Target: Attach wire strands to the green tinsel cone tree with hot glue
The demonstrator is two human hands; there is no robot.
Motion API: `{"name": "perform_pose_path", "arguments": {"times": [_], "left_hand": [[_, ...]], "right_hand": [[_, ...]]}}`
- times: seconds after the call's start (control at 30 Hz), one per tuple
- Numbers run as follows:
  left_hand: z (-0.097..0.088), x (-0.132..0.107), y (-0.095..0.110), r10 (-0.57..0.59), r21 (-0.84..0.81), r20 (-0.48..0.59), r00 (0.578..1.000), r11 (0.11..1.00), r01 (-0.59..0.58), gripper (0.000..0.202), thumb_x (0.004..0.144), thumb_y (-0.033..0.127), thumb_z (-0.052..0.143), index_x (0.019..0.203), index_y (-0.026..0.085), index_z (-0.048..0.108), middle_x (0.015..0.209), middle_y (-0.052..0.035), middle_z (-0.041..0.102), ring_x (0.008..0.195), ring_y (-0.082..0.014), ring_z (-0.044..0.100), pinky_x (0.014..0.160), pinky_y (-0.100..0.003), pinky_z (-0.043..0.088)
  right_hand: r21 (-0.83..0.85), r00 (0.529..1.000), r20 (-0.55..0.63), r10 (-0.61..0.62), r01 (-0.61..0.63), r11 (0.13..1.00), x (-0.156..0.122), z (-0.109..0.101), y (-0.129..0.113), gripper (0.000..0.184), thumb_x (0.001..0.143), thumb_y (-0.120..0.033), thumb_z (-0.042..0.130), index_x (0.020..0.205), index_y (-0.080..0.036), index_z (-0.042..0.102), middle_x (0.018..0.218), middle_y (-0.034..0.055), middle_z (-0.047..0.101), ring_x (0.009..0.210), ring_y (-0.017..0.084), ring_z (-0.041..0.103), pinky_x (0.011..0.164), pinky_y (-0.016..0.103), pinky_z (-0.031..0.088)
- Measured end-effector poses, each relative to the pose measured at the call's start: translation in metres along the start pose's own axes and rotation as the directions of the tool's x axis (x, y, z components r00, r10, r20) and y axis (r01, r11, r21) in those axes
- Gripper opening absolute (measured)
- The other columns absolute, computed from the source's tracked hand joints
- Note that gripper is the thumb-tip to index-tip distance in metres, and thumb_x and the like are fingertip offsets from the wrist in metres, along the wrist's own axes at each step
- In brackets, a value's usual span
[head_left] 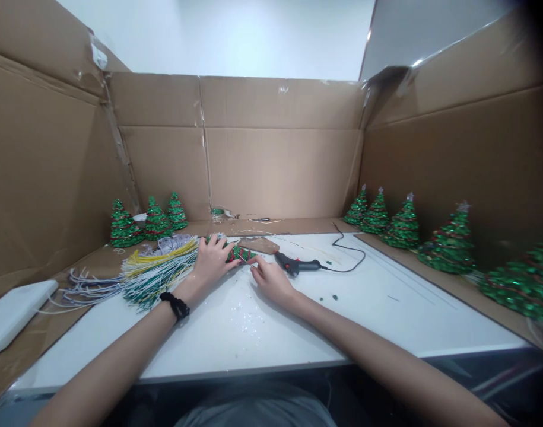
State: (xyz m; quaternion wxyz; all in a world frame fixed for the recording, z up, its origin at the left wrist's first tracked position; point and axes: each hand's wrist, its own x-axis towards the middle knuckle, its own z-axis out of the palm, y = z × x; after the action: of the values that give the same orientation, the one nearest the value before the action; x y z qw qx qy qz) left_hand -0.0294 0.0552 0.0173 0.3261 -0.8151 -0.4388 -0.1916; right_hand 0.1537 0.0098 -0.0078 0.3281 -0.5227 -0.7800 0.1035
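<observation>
A small green Christmas tree with red garland [238, 254] lies on its side on the white tabletop. My left hand [211, 258] wraps over it and covers its left part. At the tree's right end, my right hand [271, 279] is closed in a pinch. A thin pale line runs from its fingertips toward the tree, too fine to name. Just behind and right of my right hand lies a black glue gun [298, 264]. A brown pad [259, 245] sits behind the tree. Beside my left hand spreads a bundle of green, yellow and white strands [158, 273].
Finished-looking trees stand at the left [125, 225] and along the right [402, 224]. Cardboard walls [284, 154] enclose the table. The glue gun's cord [353, 268] curves to the back. A white box-like object [17, 314] lies at left; glitter [248, 320] dots the tabletop.
</observation>
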Motion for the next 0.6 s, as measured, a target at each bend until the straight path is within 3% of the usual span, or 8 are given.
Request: {"name": "perform_pose_path", "arguments": {"times": [0.47, 0.6], "left_hand": [[-0.010, 0.001, -0.001, -0.055, -0.052, 0.050, 0.997, 0.997, 0.057, 0.039, 0.083, 0.053, 0.053, 0.100, 0.019, 0.064, 0.096, -0.0114, 0.065, 0.099, -0.0310, 0.047, 0.080, -0.044, 0.033], [-0.010, 0.001, -0.002, -0.058, -0.061, 0.050, 0.997, 0.996, 0.061, 0.039, 0.083, 0.053, 0.054, 0.099, 0.020, 0.065, 0.097, -0.0109, 0.066, 0.098, -0.0306, 0.048, 0.080, -0.043, 0.033]], "right_hand": [[0.155, 0.999, -0.030, -0.024, 0.029, 0.987, 0.002, 0.010, 0.012, 0.019, 0.088, -0.019, 0.035, 0.100, -0.020, 0.050, 0.088, 0.0069, 0.065, 0.074, 0.020, 0.058, 0.067, 0.027, 0.039], [0.186, 1.000, -0.031, 0.007, -0.001, 0.983, 0.002, 0.011, 0.013, 0.019, 0.087, -0.023, 0.035, 0.100, -0.020, 0.049, 0.077, 0.0033, 0.061, 0.070, 0.020, 0.056, 0.063, 0.027, 0.037]]}}
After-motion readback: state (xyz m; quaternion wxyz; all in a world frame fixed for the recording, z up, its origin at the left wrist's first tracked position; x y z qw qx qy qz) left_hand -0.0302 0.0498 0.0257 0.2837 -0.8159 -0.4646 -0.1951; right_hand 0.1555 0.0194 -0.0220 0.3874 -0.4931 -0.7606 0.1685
